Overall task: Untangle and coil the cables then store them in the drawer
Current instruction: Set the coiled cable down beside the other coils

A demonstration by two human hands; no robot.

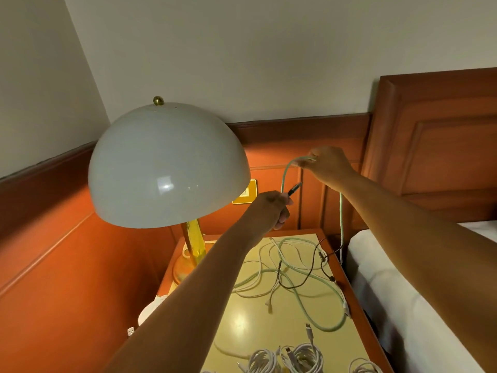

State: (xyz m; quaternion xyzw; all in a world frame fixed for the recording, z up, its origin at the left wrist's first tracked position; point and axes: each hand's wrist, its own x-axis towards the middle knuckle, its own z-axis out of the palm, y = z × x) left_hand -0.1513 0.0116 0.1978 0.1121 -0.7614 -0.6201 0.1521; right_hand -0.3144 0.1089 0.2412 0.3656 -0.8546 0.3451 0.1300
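Left hand [271,208] gripping green cable [341,211] near its plug, right hand [326,164] pinching it higher, tangled cables [290,267] on nightstand [242,327]

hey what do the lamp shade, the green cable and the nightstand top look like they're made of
Lamp shade: probably painted metal or glass; smooth, glossy white dome with a sharp reflection. Green cable: seemingly braided fabric sheath; matte, slightly textured, pale mint. Nightstand top: a glossy yellowish panel, possibly laminate or lacquer, mirroring the light, framed in reddish varnished wood.

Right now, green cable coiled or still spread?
Spread. The green cable sprawls in loose loops across the nightstand, one end lifted between both hands.
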